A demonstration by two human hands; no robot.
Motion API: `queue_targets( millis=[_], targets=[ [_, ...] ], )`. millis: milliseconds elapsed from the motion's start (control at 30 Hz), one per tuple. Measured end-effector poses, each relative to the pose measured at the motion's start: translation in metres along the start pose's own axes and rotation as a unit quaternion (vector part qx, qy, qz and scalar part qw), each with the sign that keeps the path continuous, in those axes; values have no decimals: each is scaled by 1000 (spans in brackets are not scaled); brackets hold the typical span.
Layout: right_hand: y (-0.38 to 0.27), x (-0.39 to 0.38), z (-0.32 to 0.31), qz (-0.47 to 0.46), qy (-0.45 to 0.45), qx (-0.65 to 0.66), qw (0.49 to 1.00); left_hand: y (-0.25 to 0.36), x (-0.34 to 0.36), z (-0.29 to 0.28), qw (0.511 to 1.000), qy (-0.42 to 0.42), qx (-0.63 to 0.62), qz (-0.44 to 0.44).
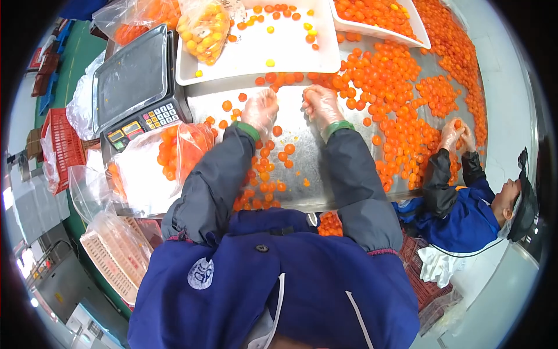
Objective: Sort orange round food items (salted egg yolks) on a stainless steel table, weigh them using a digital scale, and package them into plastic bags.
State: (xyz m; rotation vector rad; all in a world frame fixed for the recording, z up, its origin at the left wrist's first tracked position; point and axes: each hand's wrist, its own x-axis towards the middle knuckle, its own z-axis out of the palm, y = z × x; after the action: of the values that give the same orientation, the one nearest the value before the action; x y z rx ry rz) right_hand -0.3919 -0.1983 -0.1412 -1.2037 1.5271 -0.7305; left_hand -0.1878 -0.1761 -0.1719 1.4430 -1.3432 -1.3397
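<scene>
head view: the gloved left hand [261, 110] is curled, the right hand [323, 104] bunched at the fingertips, and i can't tell what either grips; loose orange cherry tomatoes [277, 131] lie around them on the steel table [299, 186], near the white tray [232, 76]; a light pinch should spare the skins

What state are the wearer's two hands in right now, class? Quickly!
Left hand: curled closed; contents cannot be told.
Right hand: curled closed; whether it holds anything is unclear.
</scene>
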Motion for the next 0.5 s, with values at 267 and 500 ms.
queue_targets(
  millis=[267, 500],
  targets=[
    [-12, 7, 30, -245, 120, -205, 940, 42, 48, 2, 902, 43, 427, 45],
    [-12, 23, 42, -98, 67, -388, 914, 59, 42, 4, 888, -46, 457, -7]
  ],
)
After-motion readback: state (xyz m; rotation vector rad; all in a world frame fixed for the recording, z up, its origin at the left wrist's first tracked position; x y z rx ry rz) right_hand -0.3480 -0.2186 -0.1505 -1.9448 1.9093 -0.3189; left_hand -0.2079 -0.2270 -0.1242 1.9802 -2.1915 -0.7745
